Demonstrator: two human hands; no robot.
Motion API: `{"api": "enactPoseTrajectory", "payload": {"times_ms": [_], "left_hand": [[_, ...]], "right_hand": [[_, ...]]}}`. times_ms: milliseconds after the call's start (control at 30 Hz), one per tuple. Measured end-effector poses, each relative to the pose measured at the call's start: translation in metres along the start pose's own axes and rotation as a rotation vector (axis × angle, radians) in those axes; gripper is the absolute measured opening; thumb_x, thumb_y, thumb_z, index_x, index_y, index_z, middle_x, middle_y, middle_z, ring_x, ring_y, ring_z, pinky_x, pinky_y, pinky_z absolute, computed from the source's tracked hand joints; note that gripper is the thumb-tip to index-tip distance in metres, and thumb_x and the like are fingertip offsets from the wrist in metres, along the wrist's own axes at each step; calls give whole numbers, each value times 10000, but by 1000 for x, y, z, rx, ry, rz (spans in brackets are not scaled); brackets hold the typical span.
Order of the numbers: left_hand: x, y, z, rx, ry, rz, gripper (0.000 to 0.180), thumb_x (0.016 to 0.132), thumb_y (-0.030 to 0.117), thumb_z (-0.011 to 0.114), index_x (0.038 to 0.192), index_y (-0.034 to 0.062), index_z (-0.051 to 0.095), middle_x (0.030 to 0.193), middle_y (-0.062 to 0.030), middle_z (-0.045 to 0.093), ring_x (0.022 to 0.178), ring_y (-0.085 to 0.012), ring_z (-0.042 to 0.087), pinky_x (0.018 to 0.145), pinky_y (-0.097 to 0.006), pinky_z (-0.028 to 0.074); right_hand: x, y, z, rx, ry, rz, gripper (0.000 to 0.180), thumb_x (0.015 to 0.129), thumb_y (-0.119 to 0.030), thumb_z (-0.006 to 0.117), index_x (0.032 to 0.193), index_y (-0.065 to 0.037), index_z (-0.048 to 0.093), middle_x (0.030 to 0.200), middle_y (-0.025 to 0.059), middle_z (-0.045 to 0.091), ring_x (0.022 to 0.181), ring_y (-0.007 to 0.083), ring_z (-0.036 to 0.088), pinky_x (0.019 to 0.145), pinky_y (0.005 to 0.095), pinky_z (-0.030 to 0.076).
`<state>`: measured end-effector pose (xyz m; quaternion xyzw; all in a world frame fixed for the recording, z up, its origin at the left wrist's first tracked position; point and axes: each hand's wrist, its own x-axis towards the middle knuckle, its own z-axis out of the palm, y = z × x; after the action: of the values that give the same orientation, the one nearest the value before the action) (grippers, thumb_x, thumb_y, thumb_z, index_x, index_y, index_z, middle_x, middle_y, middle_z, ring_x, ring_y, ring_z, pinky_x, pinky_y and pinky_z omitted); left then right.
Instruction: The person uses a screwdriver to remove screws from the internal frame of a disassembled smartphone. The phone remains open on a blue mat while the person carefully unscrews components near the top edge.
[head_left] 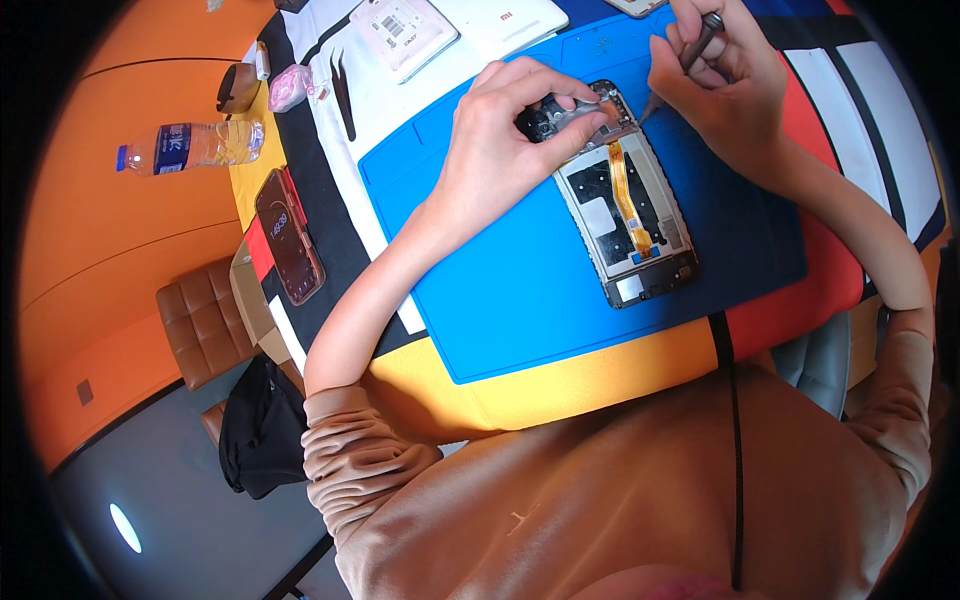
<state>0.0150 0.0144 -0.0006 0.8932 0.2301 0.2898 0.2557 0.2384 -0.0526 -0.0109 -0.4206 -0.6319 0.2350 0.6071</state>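
An opened smartphone (pixel 590 215) lies tilted on the blue work mat (pixel 490 320), its inside facing up. Down its middle runs a gold ribbon cable (pixel 627 200). My left hand (pixel 510 125) grips the phone's upper end, thumb and fingers pressed on the dark parts around the circuit board. Whether those fingers also pinch a loose part cannot be made out. Just right of the phone's top, my right hand (pixel 730 90) is closed round a dark, slim-handled tool (pixel 706 42), possibly a screwdriver. Its working end is mostly hidden, apparently near the phone's upper right edge.
Black tweezers (pixel 343 95) lie left of the mat. Beyond it are a pale phone back panel (pixel 403 35) and a white box (pixel 500 18). A second phone (pixel 290 237) rests near the table's left edge, with a water bottle (pixel 190 147) and a pink packet (pixel 290 88) farther off.
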Motion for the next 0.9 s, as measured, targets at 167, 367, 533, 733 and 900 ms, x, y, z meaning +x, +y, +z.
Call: {"api": "enactPoseTrajectory", "payload": {"times_ms": [167, 367, 533, 733, 900], "left_hand": [[-1, 1, -2, 36, -41, -25, 210, 857, 214, 829, 1026, 95, 796, 908, -17, 686, 864, -135, 570, 796, -280, 477], [-1, 1, -3, 34, -50, -25, 197, 860, 206, 818, 1026, 100, 798, 933, -22, 699, 881, -136, 586, 812, -280, 480], [0, 1, -3, 37, -46, -24, 198, 858, 189, 815, 1034, 99, 797, 928, -22, 693, 879, -138, 583, 812, -279, 474], [-1, 3, -4, 20, -59, -58, 206, 860, 177, 811, 1049, 94, 795, 928, -21, 684, 880, -138, 570, 810, -278, 466], [-1, 3, -4, 15, -66, -65, 208, 862, 169, 807, 1057, 96, 796, 939, -22, 685, 886, -137, 569, 805, -276, 464]], "right_hand": [[2, -2, 0, -1, 4, 15, 300, 858, 111, 671, 919, -95, 461, 684, -106, 439, 536, -68, 339, 472, 155, 220], [2, -3, 1, 5, 8, 88, 292, 863, 106, 670, 910, -97, 464, 677, -102, 456, 537, -64, 365, 475, 155, 245], [3, -3, 0, 15, -22, 67, 289, 874, 100, 663, 921, -98, 458, 667, -106, 458, 535, -64, 370, 472, 157, 258], [4, -3, 1, 61, -21, 77, 293, 877, 103, 657, 931, -99, 451, 663, -110, 454, 532, -66, 367, 471, 157, 246], [3, -2, 2, 34, -15, 47, 292, 875, 104, 656, 933, -98, 452, 657, -109, 453, 535, -67, 367, 473, 159, 243]]}}
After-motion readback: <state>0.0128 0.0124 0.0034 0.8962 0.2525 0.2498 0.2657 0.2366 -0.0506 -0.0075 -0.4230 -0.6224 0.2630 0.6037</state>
